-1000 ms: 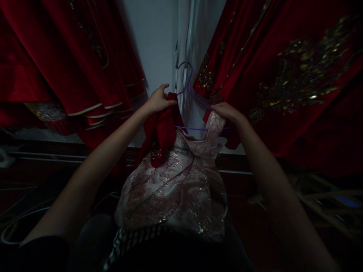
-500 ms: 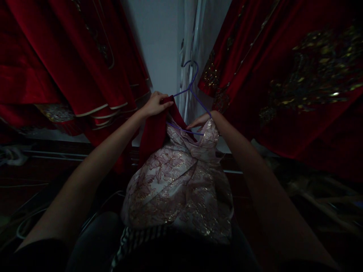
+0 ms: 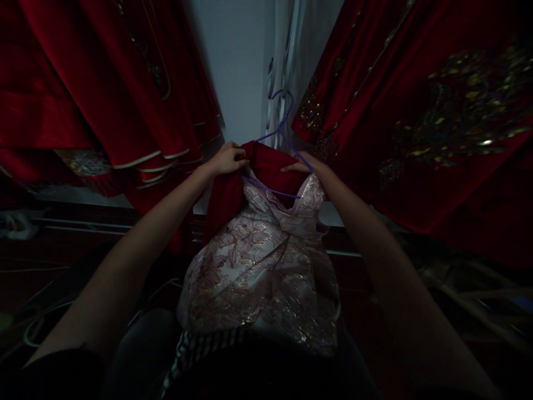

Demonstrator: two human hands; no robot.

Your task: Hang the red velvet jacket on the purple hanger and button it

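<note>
A shiny pale pink dress [image 3: 266, 278] with a metallic floral pattern hangs on a thin purple hanger [image 3: 287, 119] and drapes over my lap. Plain red cloth [image 3: 270, 166], apparently a garment, stretches behind the dress's neckline and falls along its left side. My left hand [image 3: 228, 159] pinches this red cloth near the hanger's left shoulder. On the opposite shoulder, my right hand [image 3: 307, 165] grips the red cloth's upper edge, its thumb in front and the other fingers mostly hidden. The hanger's hook is free and points up.
Long red garments with gold trim [image 3: 137, 111] hang at left. More red garments with gold sequins [image 3: 458, 111] hang at right. A pale wall panel [image 3: 233, 66] stands between them. White rods or cables [image 3: 91, 228] run low at left; dark clutter fills the lower right.
My right hand has moved slightly up and right from behind the hanger. The red cloth now spans between both hands behind the neckline. My left hand stays nearly in place.
</note>
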